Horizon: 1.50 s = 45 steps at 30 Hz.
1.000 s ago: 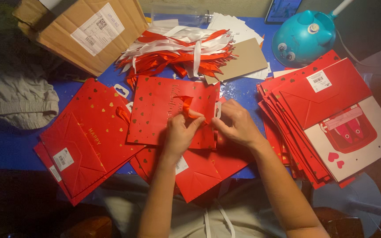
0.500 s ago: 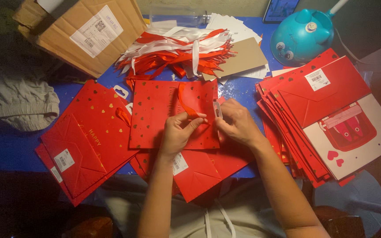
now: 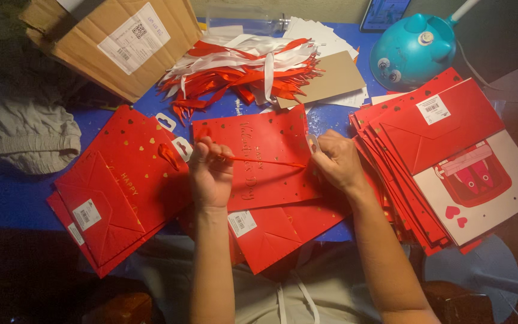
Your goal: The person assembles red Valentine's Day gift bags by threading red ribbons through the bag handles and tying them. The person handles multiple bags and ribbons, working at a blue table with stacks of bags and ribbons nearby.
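The left hand (image 3: 211,174) and the right hand (image 3: 338,159) are both closed on a thin red ribbon (image 3: 265,162), stretched across the flat red gift bag (image 3: 265,180), probably through its holes.

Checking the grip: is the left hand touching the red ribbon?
Touching. The head view shows the left hand pinching one end of the red ribbon, pulled taut toward the right hand.

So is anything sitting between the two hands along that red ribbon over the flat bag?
Nothing visible. The red ribbon runs taut from the left hand to the right hand, over the flat red gift bag. The ribbon pile lies further back.
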### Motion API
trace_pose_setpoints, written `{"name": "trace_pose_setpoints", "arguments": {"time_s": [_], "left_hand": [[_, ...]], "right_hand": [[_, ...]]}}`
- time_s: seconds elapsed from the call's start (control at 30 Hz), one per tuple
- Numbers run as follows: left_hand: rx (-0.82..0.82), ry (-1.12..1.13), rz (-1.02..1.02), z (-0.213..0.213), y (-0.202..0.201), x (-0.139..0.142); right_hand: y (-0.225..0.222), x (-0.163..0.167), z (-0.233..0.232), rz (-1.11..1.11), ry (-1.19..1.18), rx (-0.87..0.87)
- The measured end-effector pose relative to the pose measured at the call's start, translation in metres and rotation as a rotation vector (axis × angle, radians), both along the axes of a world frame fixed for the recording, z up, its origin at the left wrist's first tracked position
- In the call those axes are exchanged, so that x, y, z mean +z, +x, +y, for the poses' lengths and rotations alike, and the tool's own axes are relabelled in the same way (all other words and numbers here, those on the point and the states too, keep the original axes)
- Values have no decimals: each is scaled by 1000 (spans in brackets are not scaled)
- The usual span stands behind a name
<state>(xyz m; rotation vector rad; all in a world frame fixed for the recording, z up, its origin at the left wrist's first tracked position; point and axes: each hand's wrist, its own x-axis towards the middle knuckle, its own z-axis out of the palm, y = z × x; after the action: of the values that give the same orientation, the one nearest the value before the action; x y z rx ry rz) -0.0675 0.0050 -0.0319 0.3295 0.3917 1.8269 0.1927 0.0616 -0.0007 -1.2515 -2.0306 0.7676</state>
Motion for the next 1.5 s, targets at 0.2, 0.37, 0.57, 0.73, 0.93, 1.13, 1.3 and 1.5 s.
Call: {"name": "trace_pose_setpoints", "arguments": {"time_s": [0.2, 0.37, 0.57, 0.73, 0.93, 1.13, 1.3, 1.5], "left_hand": [[107, 103, -377, 0, -25, 9], [105, 243, -310, 3, -33, 12], [14, 73, 243, 8, -13, 18], [-266, -166, 876, 25, 37, 28], [-310, -287, 1441, 54, 57, 40], [-235, -276, 1426, 49, 56, 29], [-154, -164, 1479, 46, 57, 23], [-178, -269, 1599, 43, 62, 23]], "right_hand": [[0, -1, 3, 21, 31, -36], [-4, 1, 3, 26, 35, -64], [-13, 8, -1, 131, 14, -30], [-18, 13, -1, 188, 2, -2], [-18, 13, -2, 200, -64, -29], [-16, 6, -3, 304, -174, -32], [-12, 3, -3, 313, -344, -106], [-8, 2, -4, 301, -269, -29]]}}
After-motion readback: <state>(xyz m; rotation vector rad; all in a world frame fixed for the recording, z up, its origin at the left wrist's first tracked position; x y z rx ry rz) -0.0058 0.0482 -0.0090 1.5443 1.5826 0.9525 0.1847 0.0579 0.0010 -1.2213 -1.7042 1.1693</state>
